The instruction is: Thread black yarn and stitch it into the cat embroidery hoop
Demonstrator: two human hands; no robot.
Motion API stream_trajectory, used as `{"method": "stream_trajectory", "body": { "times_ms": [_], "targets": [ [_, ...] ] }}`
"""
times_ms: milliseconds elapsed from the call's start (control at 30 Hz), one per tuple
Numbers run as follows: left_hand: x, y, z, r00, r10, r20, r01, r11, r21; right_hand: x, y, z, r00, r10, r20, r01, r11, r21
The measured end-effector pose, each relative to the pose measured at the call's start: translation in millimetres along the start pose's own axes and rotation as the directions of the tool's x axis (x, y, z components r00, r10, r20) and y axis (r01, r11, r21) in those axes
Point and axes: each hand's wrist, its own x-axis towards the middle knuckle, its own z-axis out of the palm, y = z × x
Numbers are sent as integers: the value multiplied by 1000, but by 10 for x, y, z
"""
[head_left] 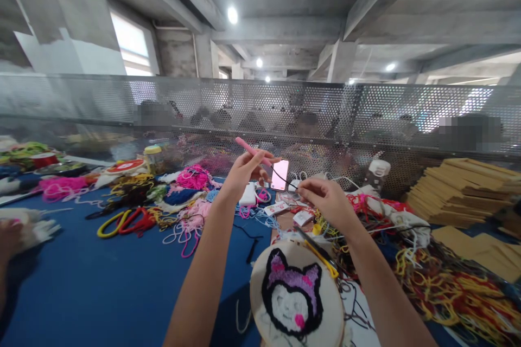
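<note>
1. Up in the air, the left hand (251,165) grips a pink pen-shaped tool (247,146), tilted!
2. The right hand (325,198) pinches a dark strand (290,183) stretching across from the tool's lower end.
3. Below them, an embroidery hoop (296,294) shows a purple-and-black eared figure, at the near side of the blue table (122,282).
4. Beyond, between the hands, a phone (280,175) glows pink.

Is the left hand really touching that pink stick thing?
Touching. The head view shows it: the left hand grips the pink stick, which pokes out past the fingers.
</note>
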Motion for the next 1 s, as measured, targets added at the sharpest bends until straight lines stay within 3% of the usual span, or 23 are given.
{"method": "stream_trajectory", "body": {
  "times_ms": [67,167,233,333,533,700,800,900,1000],
  "targets": [
    [-5,4,-4,1000,-7,16,7,1000,-9,15,29,-17,1000,23,-11,-23,999,34],
    [-40,46,-8,992,6,128,-4,1000,-22,40,95,-46,997,34,-72,-32,999,33],
    [-65,80,-10,982,10,189,-11,1000,6,43,121,-62,990,-2,-139,-2,1000,-29],
    [-77,102,-9,982,0,188,-12,998,59,24,97,-69,979,-81,-185,52,986,-157],
    [-47,65,-17,996,-9,86,0,995,103,-29,-31,-68,955,-267,-130,195,894,-403],
    [-83,79,-97,974,-44,222,35,998,44,-45,-62,-123,952,-296,-80,235,871,-432],
    [-102,95,-135,957,-58,283,26,993,115,-45,-48,-147,951,-299,-74,220,827,-517],
    [-100,96,-145,949,-112,296,50,976,212,-42,-27,-139,944,-322,-66,213,754,-622],
    [-80,68,-150,967,-63,247,22,986,165,-41,-32,-102,943,-326,-63,232,781,-580]
  ]
}}
